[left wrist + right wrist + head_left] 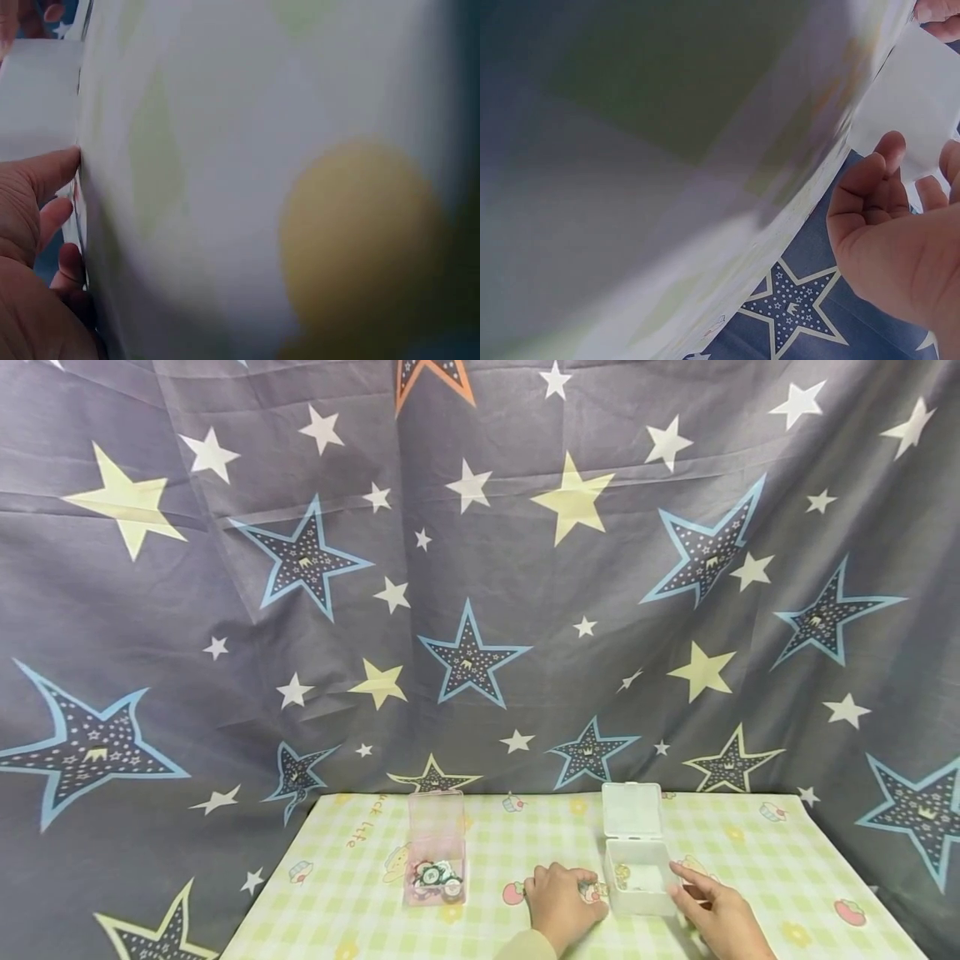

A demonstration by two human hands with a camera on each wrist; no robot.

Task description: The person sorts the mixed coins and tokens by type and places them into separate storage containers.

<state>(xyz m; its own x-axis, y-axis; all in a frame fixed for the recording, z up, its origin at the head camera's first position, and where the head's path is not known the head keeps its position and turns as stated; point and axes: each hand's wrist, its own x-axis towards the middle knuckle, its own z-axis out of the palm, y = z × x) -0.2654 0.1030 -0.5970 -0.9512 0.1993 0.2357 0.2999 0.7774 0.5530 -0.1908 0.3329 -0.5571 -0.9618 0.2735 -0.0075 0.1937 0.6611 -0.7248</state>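
Note:
A small translucent white box [641, 906] stands on the table with its lid [633, 810] tipped up at the back. Inside, at its left, lies a little cluster of gold-coloured pieces [622, 875], too small to make out. My left hand [561, 902] rests on the cloth just left of the box, its thumb pointing toward the box's lower side and its fingers loosely bent. On the other side, my right hand [716, 914] has its fingertips at the box's right wall. In the right wrist view, those fingers [859, 187] are bent beside the white wall.
Left of my hands stands a pink translucent box [437, 897], lid up, holding several round green and white pieces [431, 875]. A green checked cloth [360, 877] with printed fruit covers the table. Behind its far edge hangs a grey star-patterned curtain [495, 568].

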